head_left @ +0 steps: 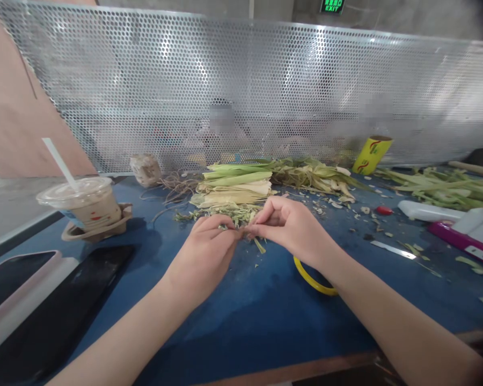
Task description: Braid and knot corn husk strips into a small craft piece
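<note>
A: Grip status?
B: My left grip (211,246) and right grip (292,228) both pinched closed, tip to tip; can't tell on what.
A: Material?
B: Leafy sprigs (241,214) just beyond on desk (233,321), corn husks (233,188) behind.

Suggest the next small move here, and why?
I'd ease the right hand slightly away from the left hand, gently: their fingertips meet, seemingly pinching something thin, too small to identify, so a slow separation looks safest. The small green leaves lie just beyond them.
</note>
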Action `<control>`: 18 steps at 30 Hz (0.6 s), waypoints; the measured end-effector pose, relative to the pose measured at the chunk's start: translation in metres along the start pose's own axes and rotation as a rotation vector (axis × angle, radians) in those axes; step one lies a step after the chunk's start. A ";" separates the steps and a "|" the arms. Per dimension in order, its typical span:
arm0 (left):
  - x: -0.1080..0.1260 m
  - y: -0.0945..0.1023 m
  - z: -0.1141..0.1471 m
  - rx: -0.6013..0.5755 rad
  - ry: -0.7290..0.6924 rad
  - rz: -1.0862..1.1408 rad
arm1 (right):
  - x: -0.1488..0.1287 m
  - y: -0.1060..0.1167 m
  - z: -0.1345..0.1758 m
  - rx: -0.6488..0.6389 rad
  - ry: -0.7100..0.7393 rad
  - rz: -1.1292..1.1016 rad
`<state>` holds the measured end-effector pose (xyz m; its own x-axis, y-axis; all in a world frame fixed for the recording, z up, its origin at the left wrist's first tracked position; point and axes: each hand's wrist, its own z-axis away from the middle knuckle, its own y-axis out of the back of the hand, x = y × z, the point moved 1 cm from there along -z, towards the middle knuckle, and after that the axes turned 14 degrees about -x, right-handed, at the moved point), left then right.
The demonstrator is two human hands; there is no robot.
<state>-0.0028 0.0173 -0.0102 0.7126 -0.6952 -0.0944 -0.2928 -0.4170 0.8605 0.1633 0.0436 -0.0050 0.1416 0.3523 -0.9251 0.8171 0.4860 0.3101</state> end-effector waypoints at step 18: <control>0.002 0.009 0.003 0.018 0.177 0.339 | -0.006 0.002 0.001 -0.008 0.145 -0.221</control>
<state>-0.0059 0.0108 -0.0039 0.6722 -0.6840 0.2835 -0.5409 -0.1922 0.8188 0.1647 0.0420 0.0007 -0.1220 0.3480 -0.9295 0.8147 0.5700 0.1065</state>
